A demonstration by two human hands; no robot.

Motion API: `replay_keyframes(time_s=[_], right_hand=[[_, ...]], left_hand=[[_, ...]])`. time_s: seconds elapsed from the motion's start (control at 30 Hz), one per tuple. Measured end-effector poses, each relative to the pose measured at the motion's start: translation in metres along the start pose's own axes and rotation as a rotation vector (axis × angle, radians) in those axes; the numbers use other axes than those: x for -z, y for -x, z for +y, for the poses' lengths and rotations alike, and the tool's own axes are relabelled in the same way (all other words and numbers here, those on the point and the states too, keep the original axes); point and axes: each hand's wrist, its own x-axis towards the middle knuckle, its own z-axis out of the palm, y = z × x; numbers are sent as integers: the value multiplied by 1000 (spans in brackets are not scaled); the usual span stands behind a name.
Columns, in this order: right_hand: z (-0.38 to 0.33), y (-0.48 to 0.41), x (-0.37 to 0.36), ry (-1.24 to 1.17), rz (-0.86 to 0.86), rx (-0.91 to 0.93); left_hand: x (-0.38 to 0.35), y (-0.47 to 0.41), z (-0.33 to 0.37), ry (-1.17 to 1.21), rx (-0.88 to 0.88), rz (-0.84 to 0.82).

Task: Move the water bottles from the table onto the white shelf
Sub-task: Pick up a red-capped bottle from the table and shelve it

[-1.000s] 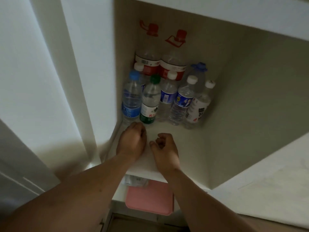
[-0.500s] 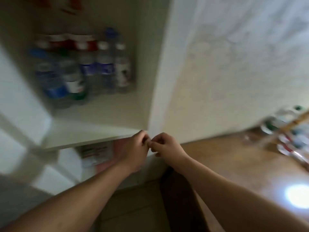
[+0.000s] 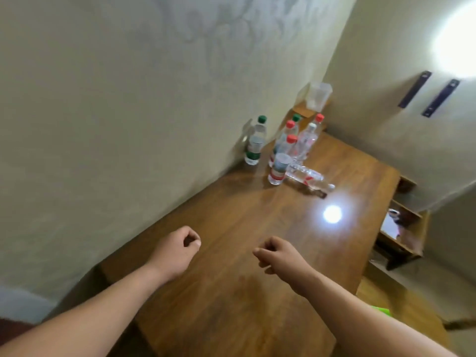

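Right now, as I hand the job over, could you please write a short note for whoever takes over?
Left hand and right hand: fingers curled, holding nothing, above the wooden table.
Water bottles: a standing cluster at the table's far corner, a green-capped bottle by the wall, one bottle lying on its side.
Done: cannot tell; the white shelf is out of view.
Left: carry all these to the shelf.

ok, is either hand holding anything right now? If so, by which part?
Nothing is held. The left hand and right hand are over the wooden table, fingers curled and empty. The water bottles sit untouched at its far end.
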Motion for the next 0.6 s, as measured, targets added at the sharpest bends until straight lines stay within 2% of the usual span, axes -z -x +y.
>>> replay_keyframes(time_s=[0.2, 0.5, 0.6], right_hand=[[18, -103, 101, 27, 119, -1], [-73, -239, 191, 39, 389, 267], [-97, -265, 193, 47, 390, 337]], left_hand=[[-76, -123, 100, 23, -15, -58], [-111, -265, 208, 32, -61, 43], [-118, -288, 223, 15, -91, 26]])
